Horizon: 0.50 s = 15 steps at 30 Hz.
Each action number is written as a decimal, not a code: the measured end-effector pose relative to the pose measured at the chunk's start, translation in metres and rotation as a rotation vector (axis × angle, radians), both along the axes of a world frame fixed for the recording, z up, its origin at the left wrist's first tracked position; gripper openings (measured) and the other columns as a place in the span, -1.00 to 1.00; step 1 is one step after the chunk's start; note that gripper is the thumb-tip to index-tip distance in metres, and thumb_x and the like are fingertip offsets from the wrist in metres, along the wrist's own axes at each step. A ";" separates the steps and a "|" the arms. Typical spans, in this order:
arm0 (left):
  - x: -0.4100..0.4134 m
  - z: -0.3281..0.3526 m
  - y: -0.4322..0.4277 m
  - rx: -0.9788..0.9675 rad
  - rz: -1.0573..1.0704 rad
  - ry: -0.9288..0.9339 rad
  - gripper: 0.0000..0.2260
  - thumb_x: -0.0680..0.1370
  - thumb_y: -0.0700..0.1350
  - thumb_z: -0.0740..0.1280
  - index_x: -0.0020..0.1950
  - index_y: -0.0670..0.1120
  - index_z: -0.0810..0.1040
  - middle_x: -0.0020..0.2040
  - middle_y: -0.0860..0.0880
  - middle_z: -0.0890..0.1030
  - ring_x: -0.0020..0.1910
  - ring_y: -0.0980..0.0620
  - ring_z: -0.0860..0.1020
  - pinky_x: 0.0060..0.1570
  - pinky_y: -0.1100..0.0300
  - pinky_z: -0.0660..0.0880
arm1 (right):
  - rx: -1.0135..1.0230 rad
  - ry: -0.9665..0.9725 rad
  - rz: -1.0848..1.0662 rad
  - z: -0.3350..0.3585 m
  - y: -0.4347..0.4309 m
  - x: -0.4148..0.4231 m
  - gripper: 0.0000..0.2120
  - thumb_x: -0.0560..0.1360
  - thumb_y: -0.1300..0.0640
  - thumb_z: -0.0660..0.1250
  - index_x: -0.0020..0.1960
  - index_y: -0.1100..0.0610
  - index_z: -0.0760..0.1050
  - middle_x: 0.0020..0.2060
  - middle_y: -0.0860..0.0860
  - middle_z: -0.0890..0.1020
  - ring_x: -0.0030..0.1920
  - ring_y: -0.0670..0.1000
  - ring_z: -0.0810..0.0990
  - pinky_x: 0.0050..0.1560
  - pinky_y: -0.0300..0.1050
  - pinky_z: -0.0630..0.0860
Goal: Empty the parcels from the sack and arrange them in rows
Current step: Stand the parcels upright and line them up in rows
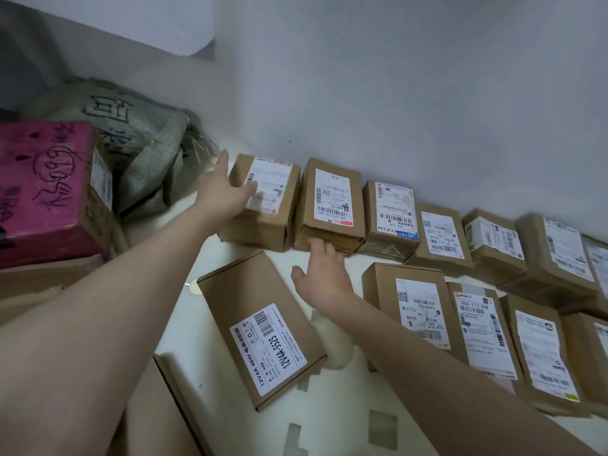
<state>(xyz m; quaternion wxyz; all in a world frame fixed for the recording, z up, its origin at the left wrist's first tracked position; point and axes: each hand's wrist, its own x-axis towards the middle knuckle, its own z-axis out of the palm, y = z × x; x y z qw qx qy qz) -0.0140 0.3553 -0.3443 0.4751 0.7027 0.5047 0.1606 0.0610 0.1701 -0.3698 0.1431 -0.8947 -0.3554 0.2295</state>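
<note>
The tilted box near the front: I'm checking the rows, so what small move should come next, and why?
Probably turn the tilted box square and slide it beside the front row's end box: it lies askew, apart from that row, and the right hand hovers open nearby.

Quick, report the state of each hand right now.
Left hand: open, fingers flat on the end parcel.
Right hand: open, holding nothing, at the front of the second parcel.

Left hand (pixel 225 192), right hand (pixel 320 274) outstretched, fingers relaxed
</note>
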 end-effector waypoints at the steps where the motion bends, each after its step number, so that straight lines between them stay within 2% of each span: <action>1: 0.000 -0.003 -0.006 0.054 -0.008 0.024 -0.26 0.54 0.08 0.38 0.61 0.15 0.04 0.53 -0.17 0.19 0.50 -0.16 0.21 0.44 0.00 0.22 | 0.003 -0.002 0.003 -0.002 -0.001 -0.002 -0.49 0.58 0.06 0.25 0.48 0.08 0.20 0.37 0.10 0.34 0.39 0.16 0.27 0.31 0.02 0.31; 4: 0.001 -0.014 -0.022 0.142 0.032 0.100 -0.27 0.45 0.17 0.44 0.55 0.22 0.17 0.44 -0.16 0.21 0.44 -0.17 0.15 0.39 -0.02 0.24 | 0.051 -0.004 0.022 0.000 -0.002 -0.012 -0.49 0.57 0.04 0.26 0.47 0.05 0.22 0.38 0.09 0.32 0.38 0.15 0.28 0.32 0.00 0.31; 6: 0.004 -0.019 -0.030 0.125 0.059 0.065 -0.28 0.45 0.09 0.47 0.54 0.16 0.22 0.41 -0.16 0.20 0.42 -0.16 0.18 0.37 0.08 0.24 | 0.040 0.048 0.136 0.003 -0.005 -0.027 -0.40 0.54 -0.02 0.29 0.51 0.05 0.17 0.42 0.10 0.28 0.40 0.17 0.26 0.36 0.03 0.28; 8: 0.005 -0.023 -0.033 0.109 0.082 -0.005 -0.30 0.46 0.01 0.47 0.54 0.10 0.24 0.42 -0.13 0.17 0.44 -0.11 0.16 0.38 0.17 0.20 | -0.093 0.131 0.273 0.001 -0.008 -0.049 -0.11 0.44 -0.18 0.39 0.57 0.00 -0.04 0.53 0.09 0.06 0.48 0.22 0.12 0.41 0.14 0.24; 10: 0.002 -0.025 -0.037 0.102 0.110 -0.044 -0.31 0.47 0.00 0.46 0.53 0.09 0.24 0.46 -0.10 0.13 0.48 -0.08 0.11 0.43 0.13 0.17 | -0.263 0.158 0.342 -0.003 -0.012 -0.071 0.15 0.31 -0.30 0.47 0.56 -0.10 -0.27 0.55 0.03 -0.30 0.51 0.23 -0.04 0.38 0.31 0.24; 12: -0.004 -0.027 -0.048 0.142 0.112 0.005 -0.32 0.46 0.04 0.45 0.52 0.11 0.25 0.48 -0.09 0.12 0.50 -0.09 0.08 0.46 0.01 0.18 | -0.354 0.118 0.323 -0.008 -0.014 -0.085 0.21 0.28 -0.30 0.49 0.55 -0.12 -0.35 0.50 0.02 -0.46 0.49 0.27 -0.04 0.31 0.35 0.28; 15: -0.018 -0.028 -0.073 0.145 0.155 0.136 -0.36 0.47 0.04 0.41 0.51 0.12 0.25 0.47 -0.12 0.13 0.48 -0.15 0.12 0.43 -0.06 0.21 | -0.460 0.126 0.149 -0.004 -0.021 -0.089 0.21 0.30 -0.24 0.49 0.55 -0.06 -0.38 0.49 0.09 -0.45 0.46 0.33 0.02 0.27 0.36 0.30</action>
